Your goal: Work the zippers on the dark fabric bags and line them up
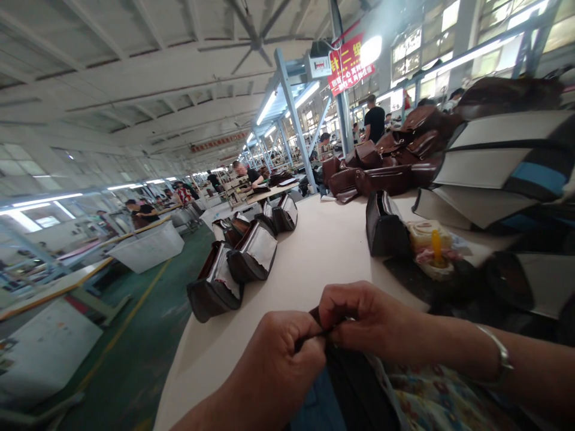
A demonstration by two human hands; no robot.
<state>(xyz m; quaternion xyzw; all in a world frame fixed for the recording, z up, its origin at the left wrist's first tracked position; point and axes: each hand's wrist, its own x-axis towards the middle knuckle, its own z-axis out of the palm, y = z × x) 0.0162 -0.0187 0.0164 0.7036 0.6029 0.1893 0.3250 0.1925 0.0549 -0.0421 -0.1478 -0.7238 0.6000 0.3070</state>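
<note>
Close in front of me, my left hand (287,359) and my right hand (363,320) pinch the edge of a dark bag piece (354,383) between thumbs and fingers. The hands almost meet at that edge, and the piece hangs down toward my lap. Blue material shows beneath it on the left. Its lower part is out of the picture. A metal bangle (498,353) circles my right wrist. Beyond my hands several dark bag pieces with pale linings (254,251) stand on the white table (314,257). Another black bag piece (386,224) stands to the right.
Right of the table's middle is a small container with a yellow-handled tool (436,248). Brown leather bags (386,173) are heaped at the back right, near large grey-and-blue panels (503,155). On the left runs a green floor (148,323) with white bins (148,245). People work farther off.
</note>
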